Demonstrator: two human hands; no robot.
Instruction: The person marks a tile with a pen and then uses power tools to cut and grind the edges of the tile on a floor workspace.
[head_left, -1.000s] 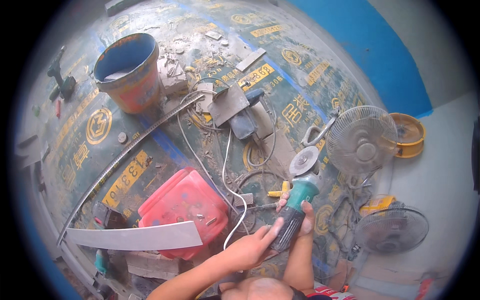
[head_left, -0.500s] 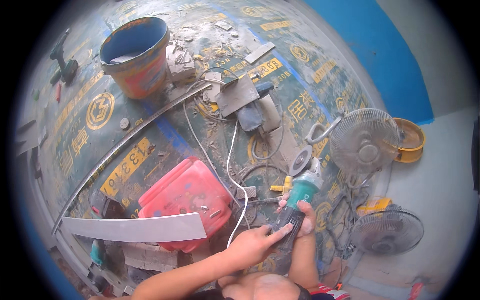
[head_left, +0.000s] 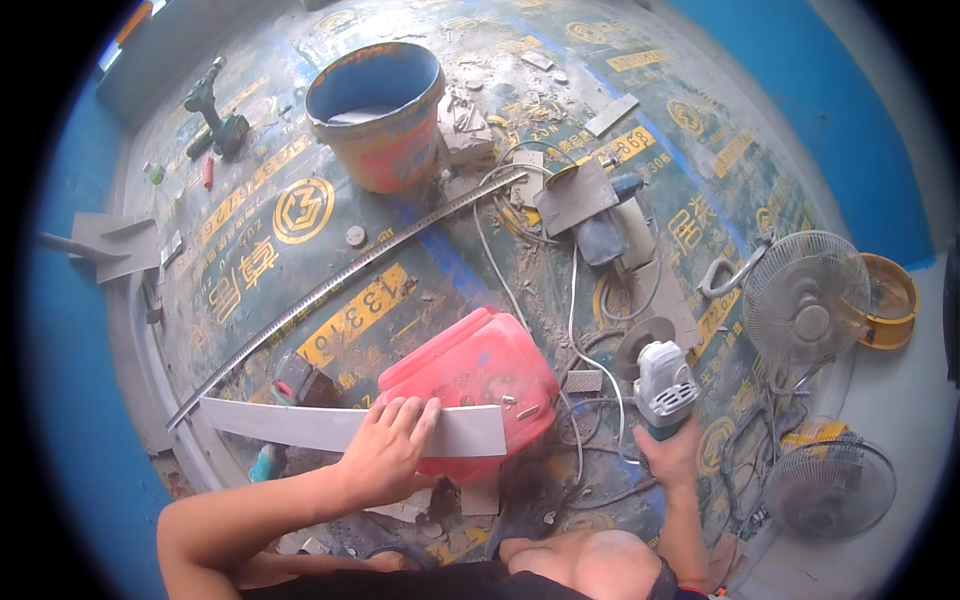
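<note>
My left hand (head_left: pixel 390 445) grips the long pale grey strip (head_left: pixel 275 427), fingers curled over its top edge. The strip lies across a dusty pink plastic stool (head_left: pixel 470 355). My right hand (head_left: pixel 668 450) is wrapped round an angle grinder (head_left: pixel 662 385), right of the stool; its pale head faces up and its disc (head_left: pixel 640 342) points away from me. Cables run beside both. A metal ruler (head_left: pixel 340 280) lies beyond the strip, with a dark red-trimmed tool (head_left: pixel 305 380) near it.
A bucket (head_left: pixel 375 150) stands at the back, a drill (head_left: pixel 220 130) and trowel (head_left: pixel 112 262) to the left. A dark power tool (head_left: pixel 598 230) sits among cables and debris. Two fans (head_left: pixel 805 280) (head_left: pixel 830 500) and a yellow reel (head_left: pixel 890 300) are at the right, near blue-painted surfaces.
My left hand has left the grinder and moved left onto the strip. My right hand has shifted the grinder rightward and turned it. The view has shifted, bringing more of the left side in.
</note>
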